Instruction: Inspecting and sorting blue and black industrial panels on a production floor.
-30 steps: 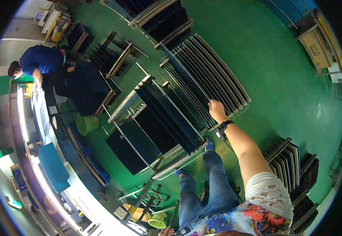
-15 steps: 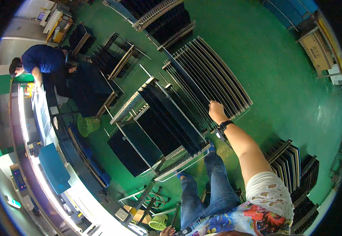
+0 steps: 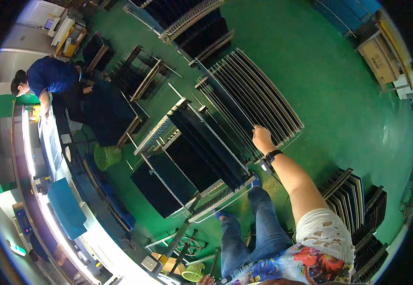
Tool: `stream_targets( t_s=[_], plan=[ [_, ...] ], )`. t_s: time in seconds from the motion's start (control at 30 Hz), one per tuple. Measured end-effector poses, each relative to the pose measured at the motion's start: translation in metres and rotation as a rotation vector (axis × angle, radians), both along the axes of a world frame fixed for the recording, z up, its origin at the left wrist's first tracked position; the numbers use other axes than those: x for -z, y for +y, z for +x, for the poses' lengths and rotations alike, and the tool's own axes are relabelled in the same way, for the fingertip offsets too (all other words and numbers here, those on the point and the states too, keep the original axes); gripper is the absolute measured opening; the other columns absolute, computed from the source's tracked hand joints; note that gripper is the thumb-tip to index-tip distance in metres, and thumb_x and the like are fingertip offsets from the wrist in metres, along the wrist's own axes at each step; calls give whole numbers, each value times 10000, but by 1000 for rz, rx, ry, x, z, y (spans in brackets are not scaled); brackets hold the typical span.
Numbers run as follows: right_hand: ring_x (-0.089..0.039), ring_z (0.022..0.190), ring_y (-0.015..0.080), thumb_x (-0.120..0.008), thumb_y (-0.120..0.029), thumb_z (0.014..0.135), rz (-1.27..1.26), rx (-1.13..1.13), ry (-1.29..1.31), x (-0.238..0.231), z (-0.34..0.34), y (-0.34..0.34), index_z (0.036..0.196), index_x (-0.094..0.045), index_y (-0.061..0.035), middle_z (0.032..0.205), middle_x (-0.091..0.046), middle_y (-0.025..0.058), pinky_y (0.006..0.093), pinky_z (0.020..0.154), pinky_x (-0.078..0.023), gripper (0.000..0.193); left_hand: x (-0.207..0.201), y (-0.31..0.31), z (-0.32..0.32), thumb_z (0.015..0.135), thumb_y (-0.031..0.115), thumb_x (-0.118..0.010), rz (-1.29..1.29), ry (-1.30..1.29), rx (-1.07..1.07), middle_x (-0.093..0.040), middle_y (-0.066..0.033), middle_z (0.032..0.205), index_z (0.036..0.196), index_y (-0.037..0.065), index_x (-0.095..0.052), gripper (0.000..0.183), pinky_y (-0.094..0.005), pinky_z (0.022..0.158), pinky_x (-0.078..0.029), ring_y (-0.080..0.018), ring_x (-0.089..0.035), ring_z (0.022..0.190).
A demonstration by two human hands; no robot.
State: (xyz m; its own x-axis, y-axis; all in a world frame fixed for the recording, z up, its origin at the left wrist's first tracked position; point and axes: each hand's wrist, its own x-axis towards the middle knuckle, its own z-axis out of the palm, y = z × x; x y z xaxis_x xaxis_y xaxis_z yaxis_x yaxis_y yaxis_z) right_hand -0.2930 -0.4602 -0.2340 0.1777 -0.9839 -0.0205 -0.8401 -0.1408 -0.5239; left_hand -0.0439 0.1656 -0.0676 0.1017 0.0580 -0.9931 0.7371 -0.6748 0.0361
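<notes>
The right hand (image 3: pixel 263 139) reaches out over the green floor (image 3: pixel 344 128), its fingers (image 3: pixel 257 130) curled closed on the near end of a long thin edge (image 3: pixel 225 92) along a rack of dark panels (image 3: pixel 259 90); whether that edge is a panel or a bar, I cannot tell. The left hand (image 3: pixel 205 280) shows only partly at the lower rim, so its hold cannot be told. A second rack (image 3: pixel 218 202) stands just left of the first. At far left, a co-worker (image 3: pixel 54 75) leans over the long, bright counter (image 3: pixel 114 256).
</notes>
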Motion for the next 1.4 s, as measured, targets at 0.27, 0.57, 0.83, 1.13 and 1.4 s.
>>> stream_targets(
  t_s=[0.27,0.57,0.83,1.13,1.4],
  plan=[
    [-572,673,379,-536,-78,772,-20,41,-49,4,-12,-5,773,-540,15,714,-583,206,447,594,-461,94,-1,-29,14,892,261,-484,3,17,68,-580,-96,837,933,46,-527,222,-325,617,-462,-232,-536,708],
    [-608,712,332,-526,-46,746,107,-1,6,9,-6,-13,839,-561,3,757,-610,178,416,650,-489,111,-19,-52,28,897,262,-474,30,7,125,-575,-92,821,924,48,-527,223,-321,605,-455,-228,-526,692],
    [-590,675,348,-533,-55,748,15,4,-13,6,-1,-9,747,-531,-7,700,-595,177,436,592,-475,48,-29,-65,32,900,264,-465,50,-5,144,-570,-89,807,915,49,-527,224,-318,595,-449,-225,-517,677],
    [-600,691,332,-519,-73,775,50,-5,26,9,-9,-16,792,-541,0,730,-600,176,411,603,-490,78,-37,-83,35,904,266,-455,76,3,183,-565,-85,791,906,51,-528,227,-314,583,-442,-221,-506,660],
    [-605,688,328,-516,-68,779,80,-47,68,-2,-6,-21,815,-541,6,739,-601,180,398,596,-496,87,-45,-87,30,908,267,-446,93,-14,166,-561,-81,777,897,52,-528,230,-311,573,-435,-217,-497,646]
  ],
)
